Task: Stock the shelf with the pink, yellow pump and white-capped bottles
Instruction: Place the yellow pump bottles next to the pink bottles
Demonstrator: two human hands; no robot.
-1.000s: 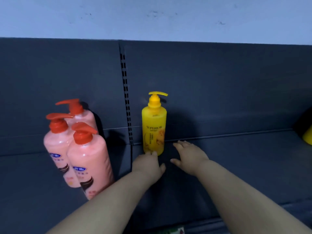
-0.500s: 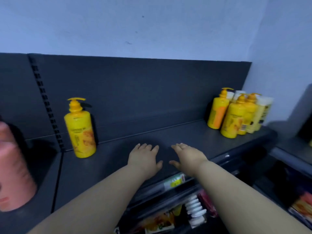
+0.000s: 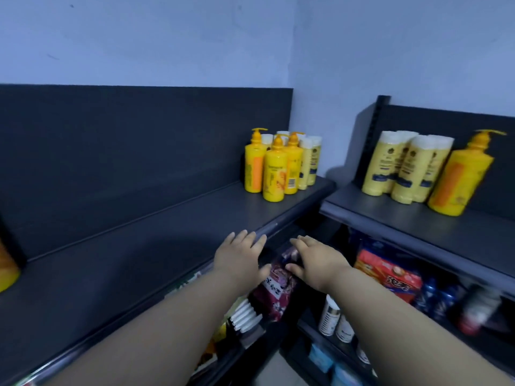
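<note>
My left hand (image 3: 240,258) and my right hand (image 3: 315,260) are both empty, fingers spread, palms down near the front edge of the dark top shelf (image 3: 145,254). Far along that shelf by the corner stand three yellow pump bottles (image 3: 274,174) with several white-capped pale yellow bottles (image 3: 308,162) behind them. On the right-hand shelf (image 3: 451,232) stands another cluster of white-capped bottles (image 3: 404,168) beside a large yellow pump bottle (image 3: 459,176). At the far left edge shows a sliver of one yellow bottle (image 3: 7,271). No pink bottle is in view.
Below the top shelf hang a purple floral packet (image 3: 278,285) and white items (image 3: 245,316). The lower right shelves hold a red and orange pack (image 3: 390,271), blue bottles (image 3: 437,296) and white jars (image 3: 331,316). Walls meet in the corner behind.
The view has swung right: the pink bottles and the single yellow pump bottle have left the frame, the corner and right-hand shelf came into view. Both hands stay empty, now at the shelf's front edge.
</note>
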